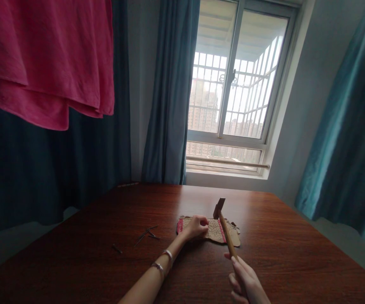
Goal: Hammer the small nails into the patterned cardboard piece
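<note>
My right hand point(246, 279) is closed around the wooden handle of a hammer point(226, 231). The hammer is raised, its dark metal head above the far edge of a flat tan piece of cardboard point(214, 232). This piece has pink bands, many small dark marks and a ragged edge, and it lies on the table. Over its left half rests my left hand point(197, 226), fingers pinched together; whatever they hold is hidden. Several dark nails point(146, 233) lie loose to the left of the cardboard, with another nail point(117, 249) farther left.
The brown wooden table point(280, 253) reaches to the wall below a barred window point(233, 84). Blue curtains point(171, 93) hang at the back and on both sides. A pink cloth point(52, 55) hangs at the upper left, above the table's height.
</note>
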Tool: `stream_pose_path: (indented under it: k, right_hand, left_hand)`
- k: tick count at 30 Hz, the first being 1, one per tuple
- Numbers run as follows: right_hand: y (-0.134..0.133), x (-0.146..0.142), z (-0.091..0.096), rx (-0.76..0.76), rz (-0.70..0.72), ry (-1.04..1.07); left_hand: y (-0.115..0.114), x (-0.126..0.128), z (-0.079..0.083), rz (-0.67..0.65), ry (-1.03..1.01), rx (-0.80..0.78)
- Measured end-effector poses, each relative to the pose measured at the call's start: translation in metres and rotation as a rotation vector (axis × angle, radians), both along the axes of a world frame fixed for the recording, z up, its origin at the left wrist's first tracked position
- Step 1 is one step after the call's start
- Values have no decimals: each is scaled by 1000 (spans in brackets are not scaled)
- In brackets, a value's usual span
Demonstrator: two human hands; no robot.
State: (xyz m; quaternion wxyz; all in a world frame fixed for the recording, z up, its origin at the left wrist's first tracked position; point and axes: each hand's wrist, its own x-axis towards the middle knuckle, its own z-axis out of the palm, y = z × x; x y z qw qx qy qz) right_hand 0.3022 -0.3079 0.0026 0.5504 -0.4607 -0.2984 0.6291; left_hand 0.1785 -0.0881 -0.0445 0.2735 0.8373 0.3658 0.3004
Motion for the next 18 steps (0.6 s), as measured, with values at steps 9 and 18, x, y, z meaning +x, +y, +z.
stream_pose_path:
  k: [9,18]
  right_hand:
    - [1,-10,8,43,-27,-76]
    - [5,-7,5,55,-1,-42]
  left_hand:
    - [-6,-1,7,14,24,1]
    - [-2,0,1,-17,24,10]
